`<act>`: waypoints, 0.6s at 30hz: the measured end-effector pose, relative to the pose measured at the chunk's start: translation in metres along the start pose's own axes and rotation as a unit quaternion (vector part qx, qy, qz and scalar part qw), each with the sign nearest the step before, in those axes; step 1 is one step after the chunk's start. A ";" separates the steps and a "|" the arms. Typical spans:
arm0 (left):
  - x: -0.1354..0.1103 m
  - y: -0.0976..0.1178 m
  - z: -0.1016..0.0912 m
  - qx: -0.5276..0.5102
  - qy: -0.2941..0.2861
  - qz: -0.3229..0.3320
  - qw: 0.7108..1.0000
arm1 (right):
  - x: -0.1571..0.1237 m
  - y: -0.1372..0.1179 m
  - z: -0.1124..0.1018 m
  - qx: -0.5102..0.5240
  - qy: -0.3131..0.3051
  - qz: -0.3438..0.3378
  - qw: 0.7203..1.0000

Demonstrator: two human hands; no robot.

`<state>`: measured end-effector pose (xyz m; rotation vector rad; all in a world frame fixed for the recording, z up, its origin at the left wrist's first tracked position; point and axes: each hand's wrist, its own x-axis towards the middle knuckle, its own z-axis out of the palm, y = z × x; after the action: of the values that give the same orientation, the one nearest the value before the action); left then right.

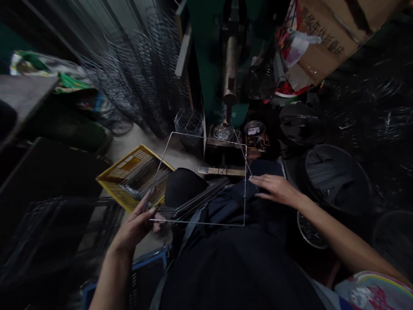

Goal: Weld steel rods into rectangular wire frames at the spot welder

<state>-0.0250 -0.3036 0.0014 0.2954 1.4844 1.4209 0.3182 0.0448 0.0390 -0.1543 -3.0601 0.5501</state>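
A rectangular thin metal wire frame is held up over my lap. My left hand is closed around its left side near the lower corner. My right hand is beside the frame's right side, thumb and fingers pinched on a thin straight wire rod that slants up towards the machine. Whether those fingers also touch the frame, I cannot tell. Below the frame, a bundle of similar wire pieces lies across my lap, next to a dark rounded pad.
Ahead stands a green machine with a metal ram above a dish of small shiny pieces; a second dish is beside it. A yellow crate holds wire parts at left. Wire baskets are stacked behind; a black bucket stands right.
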 end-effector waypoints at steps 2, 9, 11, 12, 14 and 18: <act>0.000 0.003 -0.003 0.008 -0.006 0.004 1.000 | -0.007 0.000 0.010 -0.004 0.021 -0.016 1.000; 0.008 0.017 -0.009 0.015 -0.026 -0.004 1.000 | -0.021 0.004 0.032 -0.039 0.041 -0.053 0.997; 0.010 0.021 -0.010 0.017 -0.028 -0.010 0.999 | -0.024 0.002 0.035 -0.033 0.045 -0.066 0.996; 0.011 0.022 -0.011 0.018 -0.030 -0.012 0.999 | -0.024 0.001 0.036 -0.033 0.046 -0.068 0.996; 0.013 0.024 -0.013 0.018 -0.035 -0.015 0.999 | -0.023 0.002 0.035 -0.046 0.041 -0.064 0.996; 0.018 0.027 -0.012 0.021 -0.037 -0.004 0.999 | -0.015 0.013 0.028 -0.083 0.001 -0.046 0.995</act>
<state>-0.0545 -0.2899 0.0133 0.3645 1.4550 1.3595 0.3333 0.0461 0.0077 -0.0185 -3.0895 0.2895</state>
